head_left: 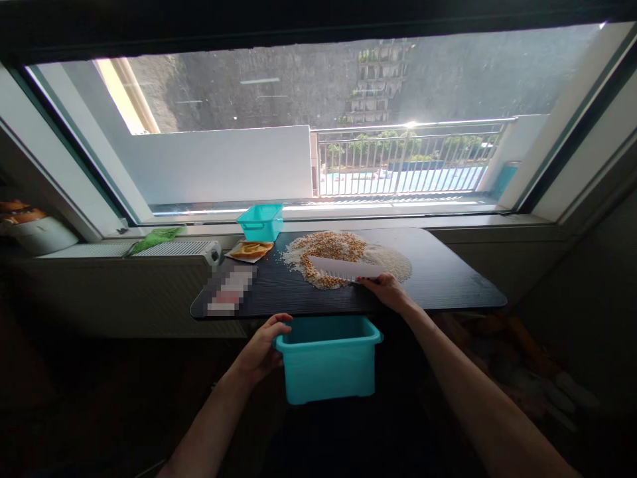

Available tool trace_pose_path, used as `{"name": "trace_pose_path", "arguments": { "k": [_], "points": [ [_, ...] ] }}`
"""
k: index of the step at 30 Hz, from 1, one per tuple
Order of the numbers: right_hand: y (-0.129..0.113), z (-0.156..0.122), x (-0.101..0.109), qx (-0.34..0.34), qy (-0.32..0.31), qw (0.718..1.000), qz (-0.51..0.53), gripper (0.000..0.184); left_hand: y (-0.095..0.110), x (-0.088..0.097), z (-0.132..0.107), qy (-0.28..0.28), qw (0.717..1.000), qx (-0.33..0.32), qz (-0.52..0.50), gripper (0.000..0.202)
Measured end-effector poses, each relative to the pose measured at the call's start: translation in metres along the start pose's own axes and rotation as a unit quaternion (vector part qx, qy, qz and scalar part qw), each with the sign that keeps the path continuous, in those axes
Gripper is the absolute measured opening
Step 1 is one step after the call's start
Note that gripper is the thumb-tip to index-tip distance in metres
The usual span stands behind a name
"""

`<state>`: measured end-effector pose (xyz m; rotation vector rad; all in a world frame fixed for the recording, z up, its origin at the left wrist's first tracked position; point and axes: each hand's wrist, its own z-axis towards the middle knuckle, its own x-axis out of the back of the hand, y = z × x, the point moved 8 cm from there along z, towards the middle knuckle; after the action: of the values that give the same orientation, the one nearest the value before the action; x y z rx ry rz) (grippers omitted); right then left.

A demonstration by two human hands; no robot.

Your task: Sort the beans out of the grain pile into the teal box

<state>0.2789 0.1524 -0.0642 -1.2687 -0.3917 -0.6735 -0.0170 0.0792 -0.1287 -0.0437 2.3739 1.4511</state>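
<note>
Scraping goes cleanest when the right hand (385,289), fingers pinching the white scraper (346,267) on the grain pile (343,247) at centre frame, presses it flat to the table (448,279) and the left hand (263,348), fingers curled, holds the teal bin (328,365) flush below.

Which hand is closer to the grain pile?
Right. The right hand, holding a white scraper, is at the near edge of the grain pile; the left hand is lower, gripping the near teal bin.
</note>
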Motion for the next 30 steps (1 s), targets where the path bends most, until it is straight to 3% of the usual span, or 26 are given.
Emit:
{"name": "trace_pose_path", "arguments": {
  "k": [6,15,26,30],
  "points": [
    [-0.007,-0.005,0.002,0.019,0.002,0.999,0.033,0.036,0.001,0.000,0.000,0.006,1.000,-0.001,0.003,0.036],
    [-0.010,-0.021,0.035,0.018,0.008,0.998,0.052,0.035,0.001,-0.001,-0.008,0.002,1.000,0.005,0.006,0.041],
    [-0.004,-0.035,0.050,-0.010,0.020,0.998,0.066,0.034,0.003,0.005,-0.009,0.019,1.000,0.004,0.005,0.040],
    [-0.010,-0.039,0.049,-0.016,-0.005,0.998,0.061,0.034,0.002,0.005,-0.007,0.020,1.000,0.005,0.001,0.040]
  ]
}}
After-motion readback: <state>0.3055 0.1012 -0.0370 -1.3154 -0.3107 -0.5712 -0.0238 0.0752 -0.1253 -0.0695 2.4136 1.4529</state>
